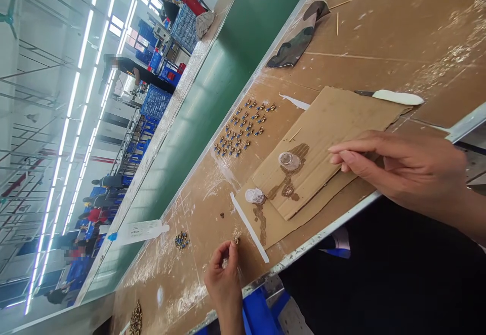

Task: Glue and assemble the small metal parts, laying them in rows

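Along the near side of the surface, the left hand is down low, thumb and finger pinched on a tiny brass piece, right beside a white strip. Across to the right hand, and it's up above the cardboard, fingertips drawn narrow; whether anything thin sits between them, I can't tell. Beneath, wet stains darken the board, and here are two clear cups, one on the top sheet, the other by its corner. A knife lies at the board's edge, pale handle out.

On past the strip, a lone dark bit, then a blue-and-brass heap, with a brown pile well off to the left. Beyond the cardboard, look at those finished-looking rows, little blue-and-brass figures spread apart. Farther along lie a camouflage cloth and a thin stick; a white bottle leans toward the green panel. Way back, a person stands near blue crates under long bright lights.
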Demonstrator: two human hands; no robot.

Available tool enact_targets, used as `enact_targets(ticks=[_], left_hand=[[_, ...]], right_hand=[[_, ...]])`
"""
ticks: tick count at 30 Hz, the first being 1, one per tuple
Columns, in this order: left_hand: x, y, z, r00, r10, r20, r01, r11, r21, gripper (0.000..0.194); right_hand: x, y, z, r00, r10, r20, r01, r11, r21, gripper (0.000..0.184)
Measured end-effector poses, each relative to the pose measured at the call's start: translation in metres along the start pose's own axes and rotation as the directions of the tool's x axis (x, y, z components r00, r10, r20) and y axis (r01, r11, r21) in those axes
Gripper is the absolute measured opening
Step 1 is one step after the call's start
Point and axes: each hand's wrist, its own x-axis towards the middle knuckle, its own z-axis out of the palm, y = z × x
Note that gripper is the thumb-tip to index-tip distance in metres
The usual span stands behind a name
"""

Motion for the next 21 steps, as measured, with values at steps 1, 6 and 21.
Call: enact_targets(ticks=[1, 6, 21], left_hand=[[0.001, -0.001, 0.000, 1.000, 0.000, 0.004, 0.000, 1.000, 0.000, 0.043], [0.004, -0.004, 0.002, 1.000, 0.000, 0.016, 0.000, 1.000, 0.011, 0.048], [0.008, 0.014, -0.001, 0.990, 0.102, 0.097, -0.116, 0.982, 0.146, 0.051]], right_hand=[[0.000, 0.000, 0.000, 1.000, 0.010, 0.005, -0.010, 1.000, 0.003, 0.008], [-0.002, 0.002, 0.001, 1.000, 0.014, 0.006, -0.014, 1.000, -0.005, 0.010], [-0.002, 0.002, 0.001, 1.000, 0.019, 0.022, -0.020, 0.999, 0.025, 0.010]])
